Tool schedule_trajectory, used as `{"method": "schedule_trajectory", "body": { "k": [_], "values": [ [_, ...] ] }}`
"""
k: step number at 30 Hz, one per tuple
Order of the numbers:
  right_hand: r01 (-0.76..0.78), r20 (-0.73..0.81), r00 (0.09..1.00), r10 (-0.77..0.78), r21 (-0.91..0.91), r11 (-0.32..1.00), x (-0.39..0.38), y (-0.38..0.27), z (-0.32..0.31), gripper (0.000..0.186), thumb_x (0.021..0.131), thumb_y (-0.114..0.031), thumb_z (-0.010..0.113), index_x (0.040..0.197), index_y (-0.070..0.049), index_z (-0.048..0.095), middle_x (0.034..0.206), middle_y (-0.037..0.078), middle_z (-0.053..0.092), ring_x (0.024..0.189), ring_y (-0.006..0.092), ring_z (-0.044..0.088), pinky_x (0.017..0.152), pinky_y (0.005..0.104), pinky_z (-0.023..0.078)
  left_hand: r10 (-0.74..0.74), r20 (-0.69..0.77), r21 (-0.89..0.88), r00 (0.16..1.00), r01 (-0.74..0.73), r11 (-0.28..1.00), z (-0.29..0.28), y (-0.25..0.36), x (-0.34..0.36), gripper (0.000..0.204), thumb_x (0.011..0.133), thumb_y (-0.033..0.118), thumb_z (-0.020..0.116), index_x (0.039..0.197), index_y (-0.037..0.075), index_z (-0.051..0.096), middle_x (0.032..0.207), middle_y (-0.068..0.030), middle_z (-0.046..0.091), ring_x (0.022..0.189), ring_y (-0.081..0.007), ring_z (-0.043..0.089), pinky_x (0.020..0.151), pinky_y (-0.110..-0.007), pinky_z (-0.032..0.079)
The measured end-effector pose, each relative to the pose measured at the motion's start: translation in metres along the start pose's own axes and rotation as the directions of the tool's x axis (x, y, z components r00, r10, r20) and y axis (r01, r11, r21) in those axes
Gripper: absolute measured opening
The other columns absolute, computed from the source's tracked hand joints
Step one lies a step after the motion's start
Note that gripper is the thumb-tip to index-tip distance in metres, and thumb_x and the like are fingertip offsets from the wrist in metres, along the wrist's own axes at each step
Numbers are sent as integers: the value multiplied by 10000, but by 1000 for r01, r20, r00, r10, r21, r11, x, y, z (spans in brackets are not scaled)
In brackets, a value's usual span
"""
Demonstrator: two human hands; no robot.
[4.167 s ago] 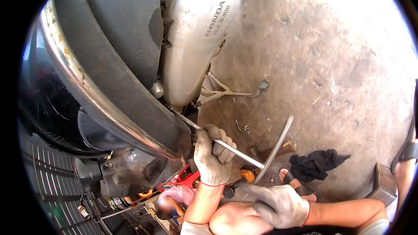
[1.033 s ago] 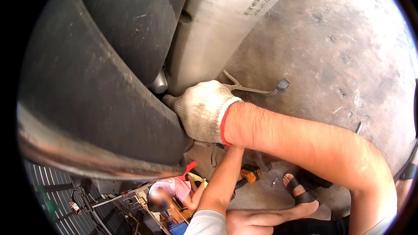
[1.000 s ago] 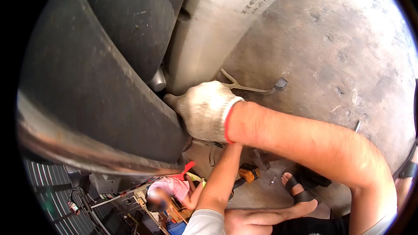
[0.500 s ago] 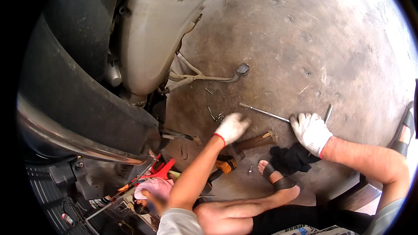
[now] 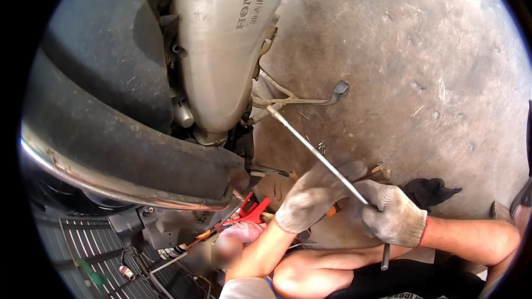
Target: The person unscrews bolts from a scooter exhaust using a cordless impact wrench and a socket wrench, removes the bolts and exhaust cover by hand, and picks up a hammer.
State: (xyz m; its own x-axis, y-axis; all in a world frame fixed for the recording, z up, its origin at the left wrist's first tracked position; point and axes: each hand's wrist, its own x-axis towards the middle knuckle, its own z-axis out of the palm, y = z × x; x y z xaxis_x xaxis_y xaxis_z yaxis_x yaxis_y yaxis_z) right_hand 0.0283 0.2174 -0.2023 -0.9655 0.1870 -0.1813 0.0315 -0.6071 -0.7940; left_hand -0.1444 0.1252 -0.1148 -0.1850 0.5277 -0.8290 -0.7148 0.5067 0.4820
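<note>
My right hand [image 5: 390,213], in a white knit glove with a red cuff, is closed around the handle end of a long T-handle socket wrench [image 5: 310,147]. The wrench's shaft slants up and left, and its socket end is in front of the kickstand [image 5: 299,101] of a motorbike; whether they touch I cannot tell. Part of the crossbar sticks out below my fist. My left hand [image 5: 307,202], gloved likewise, is beside the middle of the shaft with its fingers stretched out and blurred by motion. Several small bolts [image 5: 321,147] lie on the floor beyond it.
The bike's silver engine cover [image 5: 216,61] and dark bodywork [image 5: 138,144] fill the left. A black cloth [image 5: 429,191] and a wooden tool handle [image 5: 379,172] lie behind my hands. Red-handled pliers [image 5: 256,209] and a person in pink [image 5: 246,231] are at lower left.
My right hand has lifted the wrench off the floor and swung its socket end up and left toward the bike. My left hand has come from above the bolts to beside the shaft.
</note>
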Motion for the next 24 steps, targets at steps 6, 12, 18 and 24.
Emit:
{"method": "schedule_trajectory", "body": {
  "k": [6,12,18,24],
  "values": [
    [310,273,887,-372,244,919,0,2,1,398,858,-128,661,1207,49,588,1108,196,667,1008,310,681,846,371,542,240,-270,121,932,-215,969,10,20,-40,353,931,391,698,1006,94,522,779,-27,517,777,-243,569,743,-416,500],
    [-31,274,961,-23,192,981,-8,-5,36,397,884,-155,648,1238,16,591,1025,116,706,882,247,699,887,354,514,458,-491,285,741,-361,888,16,21,-54,292,956,331,680,977,106,495,762,-33,517,686,-199,565,637,-369,535],
    [-382,370,924,96,873,304,-14,7,72,379,983,-120,560,1343,-5,529,1181,137,630,1126,183,619,939,288,486,506,-418,230,754,-452,862,-1,17,-54,257,1006,335,603,999,106,485,773,-33,485,644,-176,492,579,-329,451],
    [-245,335,940,-64,796,554,14,-21,70,238,936,-34,574,1154,56,541,1036,132,586,737,171,623,738,328,571,541,-330,197,773,-504,841,-4,37,-48,280,1037,358,536,910,143,410,698,28,334,560,-128,343,508,-282,321]
  ]
}}
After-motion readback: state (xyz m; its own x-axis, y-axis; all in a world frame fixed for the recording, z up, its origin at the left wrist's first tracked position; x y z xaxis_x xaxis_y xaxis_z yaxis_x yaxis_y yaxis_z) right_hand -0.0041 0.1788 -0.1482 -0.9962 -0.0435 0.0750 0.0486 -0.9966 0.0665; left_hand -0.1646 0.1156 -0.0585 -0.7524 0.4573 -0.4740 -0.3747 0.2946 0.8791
